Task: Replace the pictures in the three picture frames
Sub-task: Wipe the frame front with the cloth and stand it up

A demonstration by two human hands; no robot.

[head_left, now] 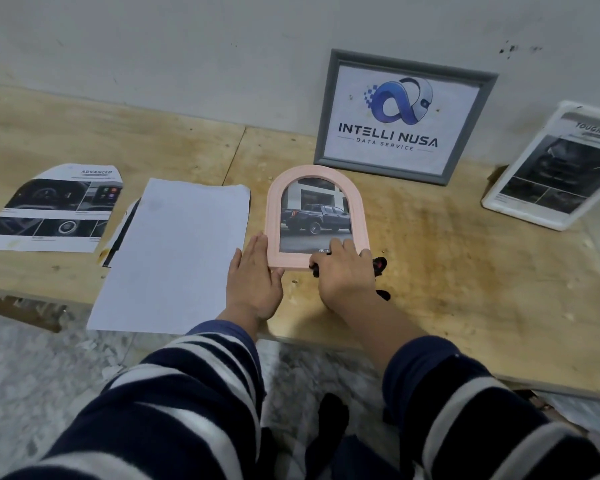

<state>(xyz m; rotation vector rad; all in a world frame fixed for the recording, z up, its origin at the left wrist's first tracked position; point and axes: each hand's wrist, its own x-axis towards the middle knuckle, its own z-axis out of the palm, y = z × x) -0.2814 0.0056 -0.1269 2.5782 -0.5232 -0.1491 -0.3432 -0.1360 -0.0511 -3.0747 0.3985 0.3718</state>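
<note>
Picture frames are three on the wooden bench [447, 271], and we go over them from left to right. At the far left lies a cut-out print [54, 209], arch-shaped, with car interior photos. Beside it lies a blank white sheet [174, 254], which covers another print so that only an edge shows.

Next we see our left hand [255, 275]. Its fingers are straight and together, and they press flat against the left side of the pink arched frame [314, 216]. This frame lies face up in the middle of the bench and shows a picture of a dark pickup truck. Our right hand [343, 271] rests on the lower right corner of the frame; its fingers curl there over the bottom edge, and something black with a red part [380, 266] shows under it, but we cannot tell what it is.

Behind stands the grey frame [406, 116], which leans on the wall with a logo print. At the far right the white frame [551, 168] leans too.

We judge that the pink frame is being handled now. To do it well, we should keep the left palm steady as a stop, lift slowly, and not bend the print.
</note>
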